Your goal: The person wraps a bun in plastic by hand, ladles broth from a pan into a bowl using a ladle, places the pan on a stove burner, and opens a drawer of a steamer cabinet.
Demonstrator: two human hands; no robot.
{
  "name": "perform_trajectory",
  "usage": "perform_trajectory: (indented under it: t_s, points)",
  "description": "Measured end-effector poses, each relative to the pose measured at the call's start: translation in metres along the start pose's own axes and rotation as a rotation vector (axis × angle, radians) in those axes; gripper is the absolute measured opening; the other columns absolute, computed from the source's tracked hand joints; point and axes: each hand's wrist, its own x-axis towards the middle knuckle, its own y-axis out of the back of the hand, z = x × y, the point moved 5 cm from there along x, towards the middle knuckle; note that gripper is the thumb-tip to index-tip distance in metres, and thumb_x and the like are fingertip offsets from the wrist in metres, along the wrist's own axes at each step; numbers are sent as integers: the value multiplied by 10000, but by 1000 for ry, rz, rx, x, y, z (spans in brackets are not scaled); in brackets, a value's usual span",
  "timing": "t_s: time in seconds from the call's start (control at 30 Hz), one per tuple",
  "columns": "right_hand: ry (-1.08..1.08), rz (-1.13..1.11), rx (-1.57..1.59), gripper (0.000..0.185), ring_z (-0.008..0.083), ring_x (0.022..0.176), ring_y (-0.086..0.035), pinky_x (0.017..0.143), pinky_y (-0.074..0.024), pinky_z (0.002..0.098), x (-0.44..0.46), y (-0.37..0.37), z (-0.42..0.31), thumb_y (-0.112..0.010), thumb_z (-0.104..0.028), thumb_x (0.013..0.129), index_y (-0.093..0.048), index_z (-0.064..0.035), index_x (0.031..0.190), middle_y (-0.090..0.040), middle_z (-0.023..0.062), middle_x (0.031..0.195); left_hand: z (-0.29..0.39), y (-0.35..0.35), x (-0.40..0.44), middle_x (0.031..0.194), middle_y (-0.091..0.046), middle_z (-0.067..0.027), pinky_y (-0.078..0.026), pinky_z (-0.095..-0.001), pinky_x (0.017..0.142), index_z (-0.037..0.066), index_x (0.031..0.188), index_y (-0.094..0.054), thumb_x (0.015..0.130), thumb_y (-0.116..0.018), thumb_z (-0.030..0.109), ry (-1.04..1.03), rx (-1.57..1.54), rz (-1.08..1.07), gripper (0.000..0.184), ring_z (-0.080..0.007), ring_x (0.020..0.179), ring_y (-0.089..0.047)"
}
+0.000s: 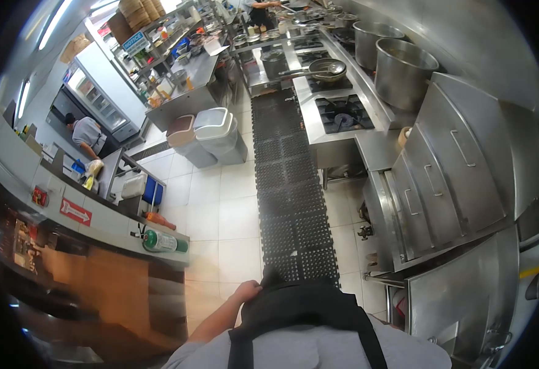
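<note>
My left hand (247,290) is low in the view, beside the front of my black apron (303,310). Its fingers look curled in toward the apron. Whatever they may hold is hidden. My right hand is out of sight. Ahead of my body a black perforated rubber mat (291,190) runs along the tiled floor.
To the right stand steel fryer covers (441,166), a gas burner (345,115), a pan (326,69) and large stock pots (404,74). Lidded bins (215,123) and a fire extinguisher (162,241) are left. One person (88,135) stands far left, another (260,13) at the back.
</note>
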Motion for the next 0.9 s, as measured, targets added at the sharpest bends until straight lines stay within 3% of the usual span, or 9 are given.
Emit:
perform_trajectory:
  t_s: [0.13, 0.33, 0.47, 0.53, 0.67, 0.73, 0.8, 0.83, 0.9]
  points:
    - [131, -58, -191, 318, 319, 867, -711, 753, -557, 481, 13, 1, -13, -622, -309, 861, -755, -69, 1022, -731, 166, 986, -38, -13, -36, 1107, -731, -226, -517, -460, 973, 17, 1122, -742, 943, -598, 469, 177, -94, 115, 507, -387, 1079, -682]
    - [301, -23, -478, 302, 343, 873, -730, 763, -561, 492, 38, 19, -61, -628, -286, 839, -760, -57, 985, -734, 188, 992, -105, -29, -46, 1047, -733, -249, -519, -473, 949, -16, 1023, -757, 991, -478, 521, 247, -235, 147, 605, -408, 1042, -688]
    - [256, 160, -149, 320, 402, 849, -720, 796, -566, 482, 69, 31, -90, -615, -272, 795, -760, -43, 966, -733, 216, 1000, -145, -26, -40, 1035, -730, -254, -524, -479, 929, -10, 974, -764, 990, -477, 468, 149, -209, 224, 557, -411, 1011, -691]
    - [-48, 261, -95, 328, 388, 908, -714, 830, -570, 450, 78, 35, -115, -601, -281, 809, -761, -38, 962, -736, 208, 1014, -164, -24, -41, 1052, -732, -228, -531, -476, 917, 29, 1003, -764, 954, -516, 391, 131, -192, 136, 442, -398, 1007, -687]
    - [164, 199, -332, 358, 361, 1014, -702, 859, -561, 446, 94, 18, -167, -586, -333, 863, -766, -49, 985, -742, 177, 1055, -209, -17, -35, 1037, -739, -191, -544, -468, 893, 76, 1005, -771, 908, -547, 338, 110, -185, 151, 358, -384, 985, -690]
    - [28, 239, -250, 339, 369, 953, -716, 825, -566, 454, 73, 26, -215, -599, -320, 875, -765, -48, 991, -745, 188, 1013, -249, -31, -18, 1035, -742, -166, -551, -458, 889, 105, 996, -774, 917, -545, 340, 34, -294, 170, 338, -379, 987, -689]
    - [-82, 343, -24, 317, 349, 830, -737, 736, -579, 442, 75, 24, -229, -607, -294, 885, -764, -35, 978, -746, 203, 932, -256, -11, -28, 1052, -741, -174, -549, -461, 903, 98, 1000, -778, 940, -539, 340, 72, -238, 137, 345, -376, 1016, -688]
    - [-93, 340, -28, 317, 349, 830, -737, 736, -579, 442, 76, 23, -237, -607, -294, 885, -764, -35, 978, -746, 203, 932, -267, -9, -30, 1080, -736, -185, -542, -463, 924, 87, 1027, -773, 948, -540, 358, 144, -195, 74, 366, -378, 1044, -682]
    - [-259, 361, 238, 460, 356, 951, -724, 800, -558, 413, 74, 27, -245, -680, -422, 874, -752, -14, 1075, -751, 204, 951, -297, -22, -29, 1107, -731, -195, -536, -465, 945, 77, 1055, -768, 956, -541, 376, 216, -158, 1, 389, -380, 1072, -676]
